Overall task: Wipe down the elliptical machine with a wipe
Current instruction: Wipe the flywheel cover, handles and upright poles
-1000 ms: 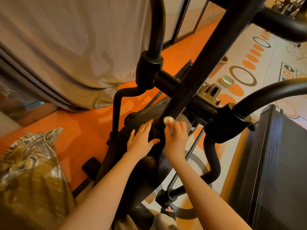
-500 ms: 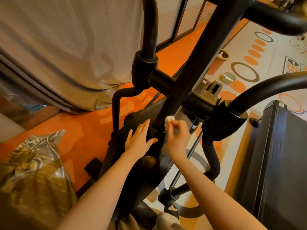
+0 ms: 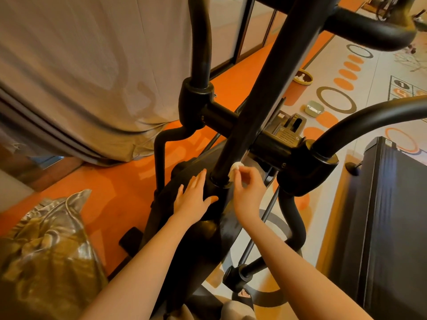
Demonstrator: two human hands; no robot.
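Left hand (image 3: 193, 199) flat, fingers straight, on black elliptical machine (image 3: 254, 93) housing. Right hand (image 3: 248, 190) pinching small white wipe (image 3: 235, 168) against base of central post; wipe mostly hidden by fingertips. Upper handlebars cut off at frame top.

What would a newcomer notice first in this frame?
The thick black post of the elliptical cuts through the middle. At its base the right hand pinches a small white wipe against it, while the left hand rests flat on the black housing beside it. Bright orange floor shows behind.
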